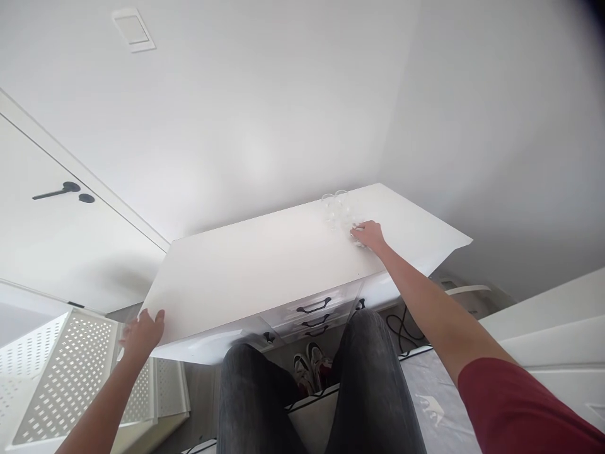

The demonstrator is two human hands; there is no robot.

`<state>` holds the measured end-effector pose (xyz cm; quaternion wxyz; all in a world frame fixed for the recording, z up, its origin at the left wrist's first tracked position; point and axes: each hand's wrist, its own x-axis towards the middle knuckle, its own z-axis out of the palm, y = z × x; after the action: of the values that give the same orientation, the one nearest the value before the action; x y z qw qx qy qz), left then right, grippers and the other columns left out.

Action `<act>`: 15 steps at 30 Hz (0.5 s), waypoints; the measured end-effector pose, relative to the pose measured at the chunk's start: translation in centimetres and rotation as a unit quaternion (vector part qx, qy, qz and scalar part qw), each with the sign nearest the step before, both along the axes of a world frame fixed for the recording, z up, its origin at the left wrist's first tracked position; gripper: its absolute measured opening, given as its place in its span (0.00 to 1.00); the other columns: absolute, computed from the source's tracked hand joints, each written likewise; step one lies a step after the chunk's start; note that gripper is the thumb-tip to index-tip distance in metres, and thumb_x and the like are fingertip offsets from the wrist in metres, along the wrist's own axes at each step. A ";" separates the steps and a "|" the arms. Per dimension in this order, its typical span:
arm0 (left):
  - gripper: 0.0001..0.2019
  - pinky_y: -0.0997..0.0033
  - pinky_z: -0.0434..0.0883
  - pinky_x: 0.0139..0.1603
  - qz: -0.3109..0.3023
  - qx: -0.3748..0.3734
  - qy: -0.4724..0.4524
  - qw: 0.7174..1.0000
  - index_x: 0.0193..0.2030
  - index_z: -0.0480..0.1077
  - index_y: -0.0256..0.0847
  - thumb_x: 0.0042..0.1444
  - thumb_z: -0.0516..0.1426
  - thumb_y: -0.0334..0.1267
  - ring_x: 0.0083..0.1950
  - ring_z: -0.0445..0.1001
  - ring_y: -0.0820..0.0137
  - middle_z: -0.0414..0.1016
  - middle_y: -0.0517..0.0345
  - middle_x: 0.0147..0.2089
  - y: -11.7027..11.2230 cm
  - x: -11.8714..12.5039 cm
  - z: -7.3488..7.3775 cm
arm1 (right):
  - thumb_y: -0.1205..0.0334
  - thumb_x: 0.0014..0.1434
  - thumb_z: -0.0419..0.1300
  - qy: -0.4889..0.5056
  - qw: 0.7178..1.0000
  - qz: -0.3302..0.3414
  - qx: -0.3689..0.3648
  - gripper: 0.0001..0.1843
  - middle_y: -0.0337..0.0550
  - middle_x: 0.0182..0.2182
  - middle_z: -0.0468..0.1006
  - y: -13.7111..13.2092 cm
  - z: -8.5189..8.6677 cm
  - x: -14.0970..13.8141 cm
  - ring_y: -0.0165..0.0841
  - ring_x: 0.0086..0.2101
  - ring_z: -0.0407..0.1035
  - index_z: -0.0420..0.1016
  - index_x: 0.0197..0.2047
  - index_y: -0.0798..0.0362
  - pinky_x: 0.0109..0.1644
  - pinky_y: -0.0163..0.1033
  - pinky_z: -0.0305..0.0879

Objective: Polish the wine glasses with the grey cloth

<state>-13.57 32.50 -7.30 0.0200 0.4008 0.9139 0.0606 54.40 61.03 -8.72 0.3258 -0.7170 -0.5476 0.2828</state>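
Note:
A white cabinet [265,258] with a flat top stands before my knees. Near its back edge, right of the middle, is a small group of clear stemmed glasses [334,208]; their outlines are faint and some overlap. My right hand [368,234] is closed on a clear glass [360,243] at the front of this group, its fingers covering most of it. At the left end of the cabinet, my left hand [142,333] lies over the edge with its fingers apart and holds nothing.
White perforated panels [70,372] stand on the left, below a door with a black handle [57,190]. The cabinet front carries black drawer handles [314,306]. A dark cable [401,328] lies on the floor to the right. White furniture [558,334] stands at the far right.

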 end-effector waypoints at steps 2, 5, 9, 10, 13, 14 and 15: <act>0.54 0.13 0.59 0.65 0.056 0.011 -0.051 0.997 0.72 0.61 0.11 0.57 0.49 0.66 0.74 0.60 0.14 0.61 0.01 0.70 -0.2 -0.7 -0.3 | 0.61 0.56 0.71 -0.003 1.000 0.009 -0.002 0.14 0.50 0.36 0.86 -0.1 0.0 -0.2 0.29 0.23 0.71 0.87 0.43 0.60 0.27 0.33 0.65; 0.56 0.14 0.59 0.65 0.069 0.033 -0.076 0.994 0.69 0.62 0.10 0.53 0.52 0.67 0.74 0.59 0.13 0.59 -0.02 0.70 -0.1 -1.4 -0.4 | 0.61 0.57 0.70 -0.005 1.000 0.018 -0.011 0.15 0.49 0.38 0.87 -0.4 -0.1 -0.3 0.27 0.20 0.70 0.87 0.46 0.59 0.25 0.34 0.64; 0.53 0.16 0.63 0.59 0.123 0.026 -0.104 0.987 0.72 0.59 0.21 0.50 0.54 0.66 0.77 0.56 0.18 0.55 0.03 0.75 0.5 -1.1 -0.3 | 0.59 0.57 0.71 -0.016 1.000 0.021 -0.011 0.15 0.50 0.41 0.87 -0.8 0.5 -0.2 0.28 0.23 0.73 0.87 0.45 0.59 0.27 0.33 0.66; 0.52 0.18 0.63 0.60 0.139 0.023 -0.106 0.984 0.73 0.58 0.24 0.51 0.54 0.65 0.78 0.55 0.20 0.54 0.06 0.76 0.7 -0.8 -0.2 | 0.58 0.56 0.73 -0.025 0.999 0.020 -0.006 0.17 0.51 0.44 0.87 -1.0 0.8 0.2 0.29 0.26 0.75 0.87 0.46 0.58 0.29 0.33 0.67; 0.48 0.24 0.61 0.64 0.169 0.025 -0.089 0.981 0.74 0.55 0.25 0.55 0.51 0.61 0.80 0.54 0.28 0.52 0.12 0.78 1.0 0.3 -0.2 | 0.52 0.50 0.80 -0.071 0.997 0.025 -0.003 0.26 0.55 0.53 0.85 -1.5 2.1 2.8 0.32 0.34 0.78 0.86 0.49 0.56 0.36 0.33 0.71; 0.48 0.24 0.60 0.65 0.175 0.026 -0.080 0.981 0.75 0.55 0.24 0.56 0.50 0.60 0.81 0.54 0.29 0.52 0.12 0.79 1.1 0.7 -0.1 | 0.51 0.49 0.81 -0.092 0.995 0.029 -0.012 0.26 0.55 0.52 0.85 -1.8 2.5 4.4 0.33 0.35 0.78 0.86 0.48 0.55 0.38 0.34 0.71; 0.48 0.24 0.59 0.66 0.177 0.025 -0.073 0.981 0.75 0.54 0.23 0.57 0.49 0.60 0.81 0.53 0.29 0.52 0.12 0.79 1.2 1.1 -0.1 | 0.50 0.50 0.81 -0.113 0.993 0.020 -0.026 0.25 0.56 0.51 0.85 -2.1 2.9 6.3 0.33 0.34 0.78 0.86 0.48 0.55 0.38 0.36 0.71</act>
<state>-12.51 33.66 -7.36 0.0656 0.2274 0.9648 0.1149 60.75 58.90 -5.82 0.2377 -0.7416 -0.5873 0.2204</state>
